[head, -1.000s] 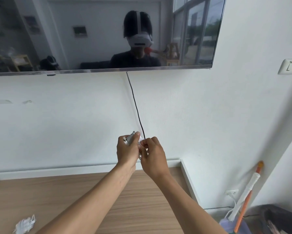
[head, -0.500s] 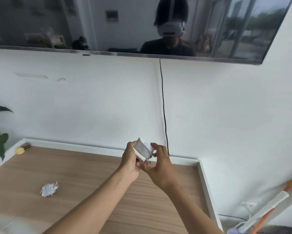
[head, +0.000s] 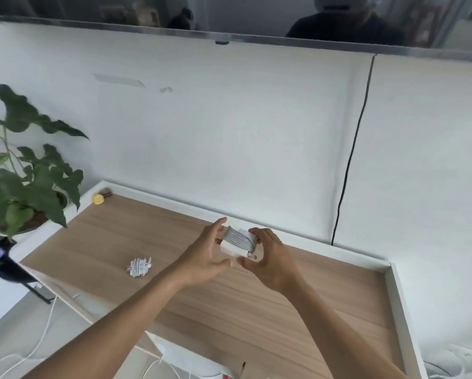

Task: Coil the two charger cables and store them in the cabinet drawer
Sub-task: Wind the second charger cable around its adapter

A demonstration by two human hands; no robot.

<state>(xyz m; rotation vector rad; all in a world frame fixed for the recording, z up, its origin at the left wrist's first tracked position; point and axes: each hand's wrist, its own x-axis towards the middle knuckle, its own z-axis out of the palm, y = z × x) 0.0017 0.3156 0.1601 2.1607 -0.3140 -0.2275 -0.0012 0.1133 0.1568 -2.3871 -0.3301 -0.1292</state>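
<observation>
Hands (head: pixel 202 258) (head: pixel 271 259) nearer cabinet (head: pixel 311 310); two coiled chargers (head: pixel 239 240) (head: pixel 139 266)

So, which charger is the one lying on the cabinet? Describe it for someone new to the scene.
Find the wooden cabinet top under the TV. Toward the potted plant lies a small white cable-wound charger. Unlike the other charger, between the left hand and right hand, nothing touches it.
</observation>
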